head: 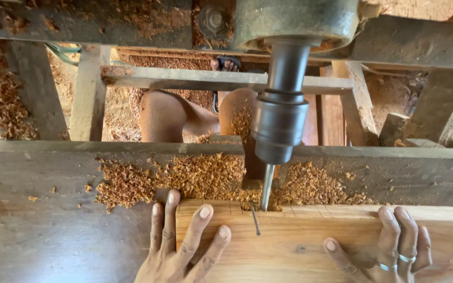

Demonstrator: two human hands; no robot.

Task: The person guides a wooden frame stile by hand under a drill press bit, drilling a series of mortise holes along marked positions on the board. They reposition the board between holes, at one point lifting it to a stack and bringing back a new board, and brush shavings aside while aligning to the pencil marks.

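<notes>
A light wooden board [300, 241] lies flat on the grey machine table [53, 209], its far edge pushed up to a drill bit [266, 187] held in a dark metal chuck [280, 126]. The bit meets a notch cut in the board's far edge. My left hand [182, 246] presses flat on the board's left end, fingers spread, two fingers over the edge onto the table. My right hand [394, 246], with rings on two fingers, presses flat on the board further right. A loose nail [256, 219] lies on the board between my hands.
Heaps of reddish wood shavings [184, 178] lie on the table beyond the board. Above hangs the machine's heavy metal head [294, 21]. Below the wooden frame [211, 78], my bare knees [195, 115] and a sandalled foot [226, 65] show over a sawdust-covered floor.
</notes>
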